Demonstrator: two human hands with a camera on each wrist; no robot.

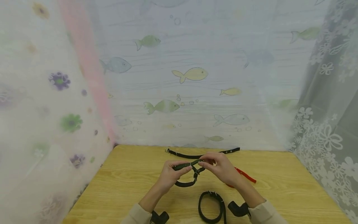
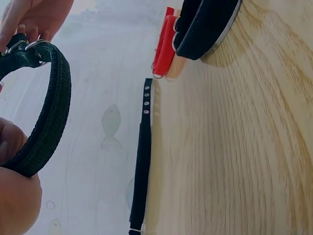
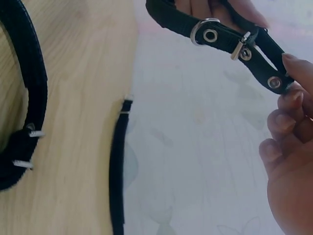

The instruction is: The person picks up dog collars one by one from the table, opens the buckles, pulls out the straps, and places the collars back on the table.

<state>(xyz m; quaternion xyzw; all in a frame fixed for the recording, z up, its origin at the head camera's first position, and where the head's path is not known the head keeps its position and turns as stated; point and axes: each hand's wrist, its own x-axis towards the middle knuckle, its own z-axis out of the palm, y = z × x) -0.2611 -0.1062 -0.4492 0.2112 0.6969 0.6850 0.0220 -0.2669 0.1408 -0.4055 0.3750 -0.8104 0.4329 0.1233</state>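
Observation:
Both hands hold a dark green collar [image 1: 185, 184] above the table. My left hand [image 1: 167, 175] pinches its strap between thumb and fingers on the left side. At the opposite side, my right hand [image 1: 222, 166] pinches the strap end. In the right wrist view, a metal buckle [image 3: 239, 46] and a D-ring [image 3: 194, 33] sit on the collar. An eyelet [image 3: 275, 82] shows near the tip, beside the right thumb and fingertips. The strap is looped round, its curved band [image 2: 61, 105] facing the left wrist camera.
A coiled black collar [image 1: 199, 207] lies on the wooden table [image 1: 126, 186] at the front. Another black collar [image 1: 183, 155] stretches nearly straight along the back. A red collar [image 1: 246, 175] lies to the right, partly behind my right forearm. Fish-printed curtains [image 1: 193, 118] border the table.

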